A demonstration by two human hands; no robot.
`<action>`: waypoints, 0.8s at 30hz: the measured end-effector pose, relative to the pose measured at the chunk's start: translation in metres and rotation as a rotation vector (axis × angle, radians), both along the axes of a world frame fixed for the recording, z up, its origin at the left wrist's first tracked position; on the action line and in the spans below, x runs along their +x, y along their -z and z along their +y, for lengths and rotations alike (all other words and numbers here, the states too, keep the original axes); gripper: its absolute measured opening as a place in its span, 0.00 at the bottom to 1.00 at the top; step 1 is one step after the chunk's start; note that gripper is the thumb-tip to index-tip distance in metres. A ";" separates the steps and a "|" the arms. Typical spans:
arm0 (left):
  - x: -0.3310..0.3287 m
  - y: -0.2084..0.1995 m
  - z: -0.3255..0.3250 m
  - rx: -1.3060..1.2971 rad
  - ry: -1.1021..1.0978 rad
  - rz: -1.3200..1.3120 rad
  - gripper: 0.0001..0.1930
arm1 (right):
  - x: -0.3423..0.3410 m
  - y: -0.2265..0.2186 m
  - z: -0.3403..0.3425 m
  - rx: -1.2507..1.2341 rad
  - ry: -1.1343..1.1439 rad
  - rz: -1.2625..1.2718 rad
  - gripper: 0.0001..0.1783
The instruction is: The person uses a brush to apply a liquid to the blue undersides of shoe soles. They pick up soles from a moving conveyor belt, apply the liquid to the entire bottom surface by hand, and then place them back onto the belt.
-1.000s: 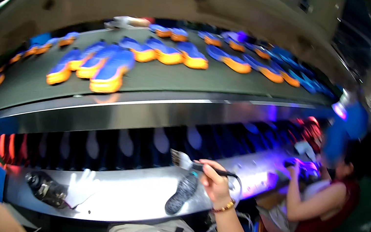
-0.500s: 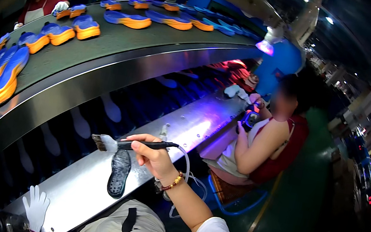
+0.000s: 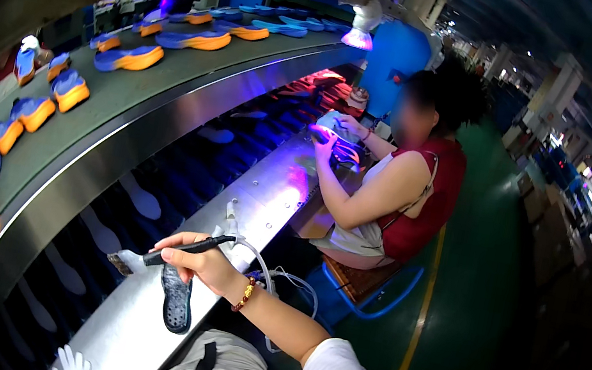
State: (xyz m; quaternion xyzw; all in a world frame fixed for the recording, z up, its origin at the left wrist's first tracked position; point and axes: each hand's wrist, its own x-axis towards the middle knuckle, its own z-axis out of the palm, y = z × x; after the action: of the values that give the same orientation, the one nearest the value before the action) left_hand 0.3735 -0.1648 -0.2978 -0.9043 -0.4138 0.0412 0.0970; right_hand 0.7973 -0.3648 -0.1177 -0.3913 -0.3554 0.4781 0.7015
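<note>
My right hand (image 3: 199,263), bare with a beaded bracelet at the wrist, grips a brush (image 3: 188,247) by its black handle. Its pale ferrule and brown bristles point left, past the bench's inner edge. A tube runs from the back end of the handle. Below the hand, a dark shoe sole (image 3: 176,303) with a perforated heel lies on the metal bench; the brush is apart from its visible part. A white glove (image 3: 74,368) with spread fingers is cut off by the lower edge, and no arm shows in it. My left hand does not show.
A green conveyor belt (image 3: 119,86) carries several blue-and-orange midsoles (image 3: 128,58) above the bench (image 3: 128,330). Pale foot-shaped pieces (image 3: 140,195) sit in the dark space underneath. A co-worker (image 3: 413,174) sits to the right, handling a shoe (image 3: 342,148) under a lamp.
My view has turned to the right. My right hand and the brush have shifted down and left in the picture, the grip unchanged. The sole appears to stay put. The co-worker's hands have moved.
</note>
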 end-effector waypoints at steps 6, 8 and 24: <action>0.024 0.004 0.011 -0.081 0.011 -0.056 0.23 | 0.003 0.008 -0.007 -0.004 0.031 0.017 0.11; 0.028 0.002 0.012 -0.089 0.002 -0.071 0.23 | 0.003 0.011 -0.005 0.012 0.033 0.036 0.11; 0.032 0.000 0.010 -0.166 -0.022 -0.164 0.24 | 0.008 0.019 -0.007 0.041 0.043 0.054 0.11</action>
State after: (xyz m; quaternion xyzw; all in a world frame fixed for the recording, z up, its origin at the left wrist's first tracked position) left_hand 0.4052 -0.1543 -0.2979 -0.9049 -0.4255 0.0023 -0.0130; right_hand 0.8052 -0.3714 -0.1364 -0.3712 -0.3377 0.4660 0.7287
